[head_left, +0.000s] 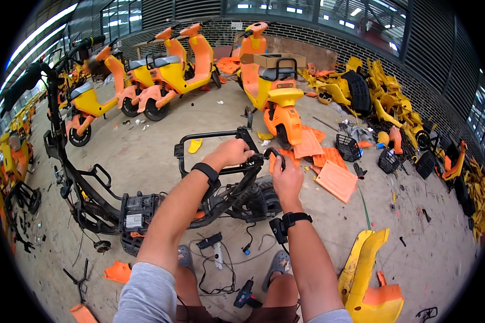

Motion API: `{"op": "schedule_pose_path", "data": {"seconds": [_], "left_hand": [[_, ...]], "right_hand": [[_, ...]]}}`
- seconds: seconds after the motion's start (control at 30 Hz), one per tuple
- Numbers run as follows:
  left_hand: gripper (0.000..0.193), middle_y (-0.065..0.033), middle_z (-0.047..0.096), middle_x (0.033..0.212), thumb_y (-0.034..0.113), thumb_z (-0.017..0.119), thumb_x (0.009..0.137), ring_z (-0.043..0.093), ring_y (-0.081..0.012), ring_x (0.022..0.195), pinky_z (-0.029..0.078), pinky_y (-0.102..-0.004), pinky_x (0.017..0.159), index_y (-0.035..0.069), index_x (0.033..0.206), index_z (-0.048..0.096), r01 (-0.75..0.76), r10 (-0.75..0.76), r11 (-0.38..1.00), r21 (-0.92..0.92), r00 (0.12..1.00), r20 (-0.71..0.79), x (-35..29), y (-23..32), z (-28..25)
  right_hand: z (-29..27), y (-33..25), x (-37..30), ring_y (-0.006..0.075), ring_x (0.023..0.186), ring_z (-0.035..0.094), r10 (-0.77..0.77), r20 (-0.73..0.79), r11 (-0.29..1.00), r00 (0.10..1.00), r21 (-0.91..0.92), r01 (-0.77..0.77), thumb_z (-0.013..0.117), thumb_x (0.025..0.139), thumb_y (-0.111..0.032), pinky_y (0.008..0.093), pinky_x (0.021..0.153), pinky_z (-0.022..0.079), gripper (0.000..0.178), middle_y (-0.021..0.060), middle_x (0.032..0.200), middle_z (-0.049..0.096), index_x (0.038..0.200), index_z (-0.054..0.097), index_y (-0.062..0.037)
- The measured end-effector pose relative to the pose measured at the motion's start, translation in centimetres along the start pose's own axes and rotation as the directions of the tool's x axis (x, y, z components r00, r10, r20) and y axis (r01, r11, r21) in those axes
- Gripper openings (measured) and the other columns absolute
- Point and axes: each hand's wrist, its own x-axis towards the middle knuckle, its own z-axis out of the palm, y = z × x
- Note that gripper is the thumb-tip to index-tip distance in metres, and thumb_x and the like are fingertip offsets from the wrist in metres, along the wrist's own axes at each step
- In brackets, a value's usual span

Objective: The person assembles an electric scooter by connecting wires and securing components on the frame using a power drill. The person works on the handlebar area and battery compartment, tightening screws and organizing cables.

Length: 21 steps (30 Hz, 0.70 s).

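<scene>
A stripped black scooter frame (pixel 210 133) stands in front of me, its bare handlebar post on the left and its rear wheel at the right. My left hand (pixel 231 153) is closed on the rear end of the frame, by the upright bars. Just right of it, my right hand (pixel 288 176) grips a curved black bar (pixel 275 154) that meets the frame's rear end. The fingertips of both hands are partly hidden. On the floor between my feet lies a cordless drill (pixel 247 294), near a tangle of black cable (pixel 221 290).
Yellow and orange scooters (pixel 191 62) stand at the back. Beyond my right hand lie orange panels (pixel 337 181) and black baskets (pixel 348 147). A heap of yellow body panels (pixel 385 89) rests along the brick wall. A yellow fairing (pixel 361 280) lies at the lower right.
</scene>
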Motion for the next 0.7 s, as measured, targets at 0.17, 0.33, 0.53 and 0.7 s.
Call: {"op": "schedule_pose_path", "data": {"seconds": [0.17,0.33,0.53,0.7], "left_hand": [[0.037,-0.0189,0.066,0.073,0.039,0.062,0.089,0.064,-0.0353,0.072,0.049,-0.0435,0.067,0.003,0.090,0.072,-0.051,0.047,0.997,0.059,0.997,0.062,0.8,-0.3,-0.8],[0.037,-0.0159,0.068,0.075,0.042,0.062,0.088,0.065,-0.0334,0.077,0.050,-0.0435,0.070,0.007,0.089,0.074,-0.075,0.065,0.990,0.120,0.994,0.086,1.2,-0.5,-1.6],[0.043,-0.0184,0.068,0.081,0.047,0.053,0.092,0.065,-0.0365,0.083,0.050,-0.0472,0.072,0.007,0.095,0.068,-0.069,0.052,0.960,0.272,0.996,0.072,0.6,0.2,-0.7],[0.063,-0.0209,0.067,0.085,0.061,0.049,0.090,0.065,-0.0363,0.090,0.049,-0.0457,0.078,0.002,0.111,0.059,0.032,-0.064,0.914,0.404,0.996,0.065,-1.4,2.8,0.4]], "right_hand": [[0.1,0.0,0.2,0.0392,0.069,0.065,0.011,-0.002,0.999,1.000,-0.034,-0.011,0.057,0.090,-0.028,0.0465,0.062,0.052,0.025,0.0203,0.073,0.067,0.092,0.069,-0.0058],[0.3,-0.2,0.1,0.0397,0.065,0.065,0.017,-0.001,0.998,1.000,-0.052,-0.017,0.058,0.090,-0.029,0.0470,0.061,0.052,0.025,0.0207,0.069,0.066,0.092,0.069,-0.0065],[0.3,-0.3,0.2,0.0394,0.065,0.065,0.044,0.012,0.996,0.999,-0.078,-0.043,0.056,0.090,-0.031,0.0475,0.060,0.052,0.027,0.0211,0.069,0.066,0.094,0.069,-0.0079],[-0.1,0.1,0.2,0.0405,0.067,0.066,0.044,0.047,0.986,0.998,-0.162,-0.036,0.055,0.091,-0.033,0.0485,0.060,0.052,0.030,0.0207,0.070,0.066,0.099,0.069,-0.0085]]}}
